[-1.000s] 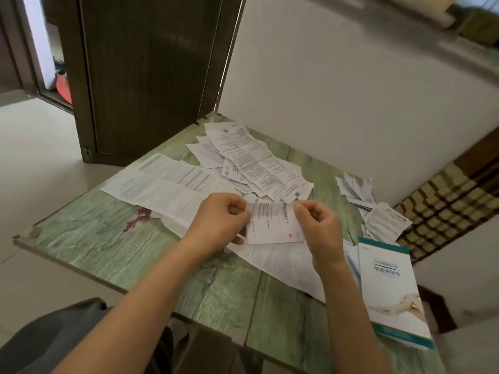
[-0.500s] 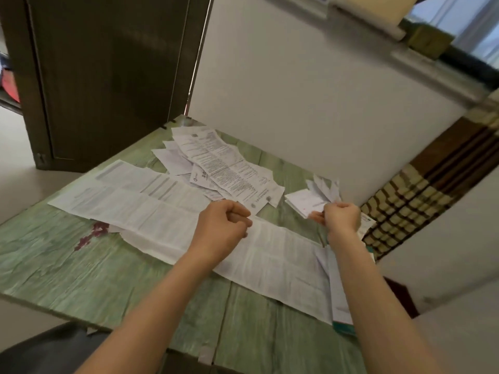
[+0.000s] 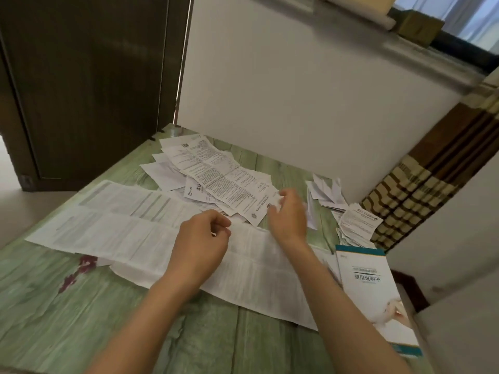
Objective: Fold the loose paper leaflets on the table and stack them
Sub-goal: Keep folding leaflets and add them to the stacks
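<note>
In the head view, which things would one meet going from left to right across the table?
Dark red stain → left hand → right hand → teal-edged booklet. The long unfolded sheet spans most of that width, so it is left out.

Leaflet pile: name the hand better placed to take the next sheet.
The right hand, at the near corner of the leaflet pile; the left hand is curled, farther back over the long sheet.
</note>
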Motion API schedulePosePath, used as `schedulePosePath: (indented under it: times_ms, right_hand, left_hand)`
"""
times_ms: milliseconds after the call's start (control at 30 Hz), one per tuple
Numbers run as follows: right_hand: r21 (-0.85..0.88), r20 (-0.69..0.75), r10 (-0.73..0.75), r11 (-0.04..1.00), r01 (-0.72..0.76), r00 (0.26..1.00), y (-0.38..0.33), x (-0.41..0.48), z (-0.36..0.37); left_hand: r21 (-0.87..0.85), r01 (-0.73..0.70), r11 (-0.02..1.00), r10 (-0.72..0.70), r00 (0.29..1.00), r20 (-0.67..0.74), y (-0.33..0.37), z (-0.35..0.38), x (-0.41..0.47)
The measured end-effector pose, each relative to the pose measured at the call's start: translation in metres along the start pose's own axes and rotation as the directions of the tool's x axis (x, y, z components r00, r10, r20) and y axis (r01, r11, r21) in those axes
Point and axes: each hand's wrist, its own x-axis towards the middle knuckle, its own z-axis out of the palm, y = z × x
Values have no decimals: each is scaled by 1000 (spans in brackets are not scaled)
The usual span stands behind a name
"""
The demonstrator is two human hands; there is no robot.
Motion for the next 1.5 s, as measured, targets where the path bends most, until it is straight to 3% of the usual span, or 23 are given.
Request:
schedulePosePath:
  times_ms: [100,233,300,467,700,834,934,1067,1167,1200,1267,1334,1401,1501]
  right_hand:
    - [0,223,-224,973,230,949,-12,-11,25]
    - [-27,324,-202,975,222,924,-13,-6,44]
    - [-12,299,-152,986,164,942,-12,-4,50]
    - [-157,215,-160,968,196,964,-14,-3,54]
    - [-259,268,-157,938,228,950,-16,3,52]
    - [-270,258,-216,920,285,942,-20,3,50]
    - [-196,165,-282,930,312,945,-18,-2,52]
    - [16,25,-261,965,260,965,-20,-8,49]
    - [389,-71,-147,906,163,987,-38,-16,28]
    - [576,-28,-82,813,83,996,-44,-18,21]
    - [839,239,-31,510,-190,970,-51,-20,9]
    - [850,482,-131,312,-425,866,-50,-22,2]
    - [804,587,-235,282,-523,775,-45,-22,2]
    - [751,647,-281,396,-529,708,-40,-22,-1]
  left_hand:
    - [-4,-4,1000,4,999,-32,-1,-4,1]
    - [-60,8,998,-10,999,-34,0,-8,2]
    - [-70,15,997,-16,1000,-18,-1,-12,5]
    - [-78,54,996,-53,999,8,-4,-15,17]
    - [-170,96,981,-92,995,28,-3,-13,21]
    - [-195,118,974,-112,993,43,-3,-10,26]
    - [-224,144,964,-138,990,42,-3,-9,28]
    - [-329,200,923,-198,979,39,-1,-11,30]
    - [-415,238,878,-251,968,22,1,-16,29]
    - [-428,242,871,-264,965,8,2,-19,30]
    - [-474,240,847,-282,959,-18,3,-29,32]
    - [-568,238,787,-307,951,-27,5,-41,33]
    - [-632,250,734,-329,944,-9,4,-51,36]
    - [-610,234,757,-329,943,-46,1,-64,38]
